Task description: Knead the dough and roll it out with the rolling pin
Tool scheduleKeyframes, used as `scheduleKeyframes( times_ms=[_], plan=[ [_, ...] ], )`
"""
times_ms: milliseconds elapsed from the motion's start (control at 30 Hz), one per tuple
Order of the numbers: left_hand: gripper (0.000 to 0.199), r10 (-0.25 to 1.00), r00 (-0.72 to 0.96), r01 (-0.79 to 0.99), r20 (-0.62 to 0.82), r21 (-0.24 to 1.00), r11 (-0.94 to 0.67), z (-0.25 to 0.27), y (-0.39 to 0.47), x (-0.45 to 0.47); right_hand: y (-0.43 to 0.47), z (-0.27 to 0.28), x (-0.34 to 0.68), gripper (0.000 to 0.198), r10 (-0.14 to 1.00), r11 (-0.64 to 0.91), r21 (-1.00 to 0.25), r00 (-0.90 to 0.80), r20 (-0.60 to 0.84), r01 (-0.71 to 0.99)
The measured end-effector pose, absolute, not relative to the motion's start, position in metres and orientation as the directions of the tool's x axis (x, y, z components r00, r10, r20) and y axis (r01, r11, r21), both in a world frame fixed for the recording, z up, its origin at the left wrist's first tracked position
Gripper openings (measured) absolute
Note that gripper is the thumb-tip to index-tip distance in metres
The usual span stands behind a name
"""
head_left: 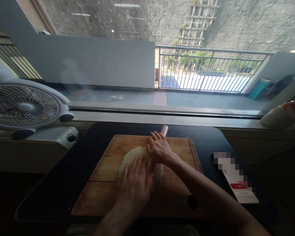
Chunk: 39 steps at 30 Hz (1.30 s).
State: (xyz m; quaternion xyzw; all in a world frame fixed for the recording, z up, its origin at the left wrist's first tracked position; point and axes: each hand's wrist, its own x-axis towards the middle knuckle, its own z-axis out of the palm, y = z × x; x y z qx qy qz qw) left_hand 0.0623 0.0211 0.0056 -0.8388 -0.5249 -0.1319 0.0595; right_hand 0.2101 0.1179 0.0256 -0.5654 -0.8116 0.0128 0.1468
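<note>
A flat, pale round of dough lies on a wooden cutting board. Over its near part my left hand is laid flat with the fingers stretched forward, slightly blurred. My right hand rests palm down at the dough's right side, fingers extended, across a rolling pin. Only the pin's pinkish far end shows beyond my fingers. The rest of the pin is hidden under my hands, so I cannot tell whether the left palm touches it.
The board sits on a black table. On the table's right lies a phone, its screen partly pixelated. A white fan stands at the left, near a window sill. A whitish figurine sits at the sill's right end.
</note>
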Motion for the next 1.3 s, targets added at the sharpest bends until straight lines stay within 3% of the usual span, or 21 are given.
scheduleKeyframes(
  times_ms=[233,500,633,767,933,1100,1300],
  plan=[
    [0.051,0.765,0.518,0.822,0.381,0.025,-0.569,0.005,-0.005,0.097,0.061,0.013,0.268,0.049,0.927,0.284,-0.148,-0.232,0.296,0.947],
    [0.048,0.922,0.278,0.95,0.269,0.063,-0.305,0.015,0.042,0.042,0.14,0.03,0.178,0.044,0.929,0.351,-0.221,-0.309,0.202,0.91],
    [0.056,0.871,0.386,0.905,0.303,0.058,-0.422,0.002,0.013,0.065,0.11,0.024,0.212,0.043,0.883,0.456,-0.199,-0.413,0.224,0.867],
    [0.07,0.81,0.477,0.854,0.341,0.041,-0.519,-0.009,-0.004,0.078,0.078,0.017,0.255,0.049,0.91,0.367,-0.175,-0.313,0.271,0.914],
    [0.05,0.875,0.309,0.922,0.373,0.109,-0.372,0.007,0.02,0.054,0.114,0.022,0.202,0.037,0.918,0.361,-0.201,-0.31,0.245,0.911],
    [0.044,0.929,0.161,0.94,0.333,0.235,-0.247,0.016,0.038,0.058,0.154,0.034,0.15,0.034,0.908,0.406,-0.207,-0.368,0.199,0.89],
    [0.06,0.862,0.328,0.898,0.386,0.157,-0.412,-0.007,0.006,0.078,0.098,0.022,0.235,0.036,0.908,0.375,-0.176,-0.323,0.267,0.91]
  ],
)
